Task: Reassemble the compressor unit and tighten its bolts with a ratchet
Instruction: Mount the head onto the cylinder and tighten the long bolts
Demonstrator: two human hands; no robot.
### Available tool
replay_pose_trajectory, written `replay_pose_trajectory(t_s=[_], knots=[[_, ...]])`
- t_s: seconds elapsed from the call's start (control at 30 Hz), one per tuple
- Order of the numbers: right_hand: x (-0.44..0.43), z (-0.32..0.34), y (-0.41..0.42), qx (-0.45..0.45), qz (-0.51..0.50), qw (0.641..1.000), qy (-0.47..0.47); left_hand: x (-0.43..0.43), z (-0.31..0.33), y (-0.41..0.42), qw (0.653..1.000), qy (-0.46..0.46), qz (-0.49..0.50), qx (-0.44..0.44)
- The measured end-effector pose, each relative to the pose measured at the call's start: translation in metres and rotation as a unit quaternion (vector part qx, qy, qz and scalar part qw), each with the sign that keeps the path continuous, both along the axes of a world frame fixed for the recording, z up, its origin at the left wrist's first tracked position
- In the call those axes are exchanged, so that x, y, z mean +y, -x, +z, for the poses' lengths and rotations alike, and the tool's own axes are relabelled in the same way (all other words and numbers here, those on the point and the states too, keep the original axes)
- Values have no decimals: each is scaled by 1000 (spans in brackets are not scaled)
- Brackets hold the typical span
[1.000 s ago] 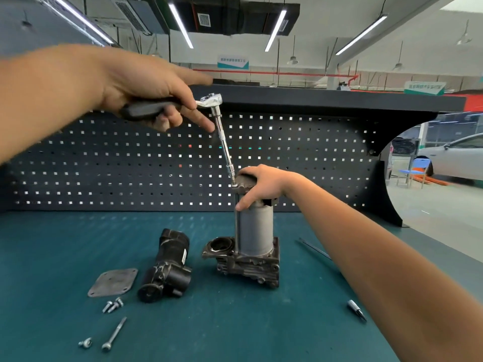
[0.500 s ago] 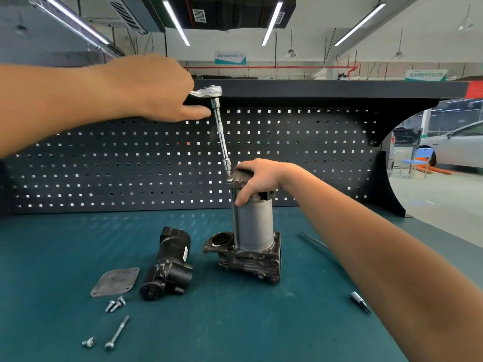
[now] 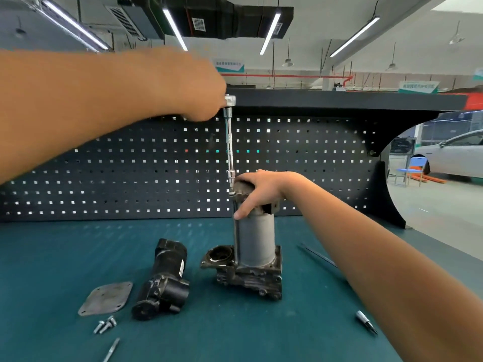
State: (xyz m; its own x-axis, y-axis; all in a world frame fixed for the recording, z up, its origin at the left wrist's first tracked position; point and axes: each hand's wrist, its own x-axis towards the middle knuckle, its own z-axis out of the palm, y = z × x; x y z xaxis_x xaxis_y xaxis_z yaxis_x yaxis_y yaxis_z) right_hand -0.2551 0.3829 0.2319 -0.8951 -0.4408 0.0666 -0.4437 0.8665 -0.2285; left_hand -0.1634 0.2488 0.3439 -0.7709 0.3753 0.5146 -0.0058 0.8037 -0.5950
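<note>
Left grip (image 3: 193, 92) on ratchet (image 3: 229, 142), right grip (image 3: 264, 189) clasping compressor (image 3: 257, 239)

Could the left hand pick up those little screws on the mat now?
Probably not yet: the left hand is busy gripping the ratchet up high. Nothing covers the screws, so it likely could after letting go.

— What sort of place is this?
— A car workshop. Dark pegboard (image 3: 130, 173) backs a teal-topped bench (image 3: 52, 270) at 12 o'clock, strip lights (image 3: 270, 30) and ducting (image 3: 235, 17) hang overhead, and a white car (image 3: 457, 152) is parked at 2 o'clock.
</note>
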Motion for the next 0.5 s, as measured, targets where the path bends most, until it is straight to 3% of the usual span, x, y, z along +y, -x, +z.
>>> replay_pose_trajectory(t_s=[0.13, 0.3, 0.43, 0.5], knots=[[3, 0, -3, 1, 14, 999, 35, 10, 9, -4, 999, 52, -16, -4], [6, 2, -4, -12, 41, 998, 43, -46, 1, 0, 997, -16, -63, -35], [9, 4, -2, -15, 65, 997, 35, -70, -13, 13, 967, 1, -249, 48], [12, 3, 0, -11, 82, 996, 32, -75, -14, 12, 956, 5, -286, 59]])
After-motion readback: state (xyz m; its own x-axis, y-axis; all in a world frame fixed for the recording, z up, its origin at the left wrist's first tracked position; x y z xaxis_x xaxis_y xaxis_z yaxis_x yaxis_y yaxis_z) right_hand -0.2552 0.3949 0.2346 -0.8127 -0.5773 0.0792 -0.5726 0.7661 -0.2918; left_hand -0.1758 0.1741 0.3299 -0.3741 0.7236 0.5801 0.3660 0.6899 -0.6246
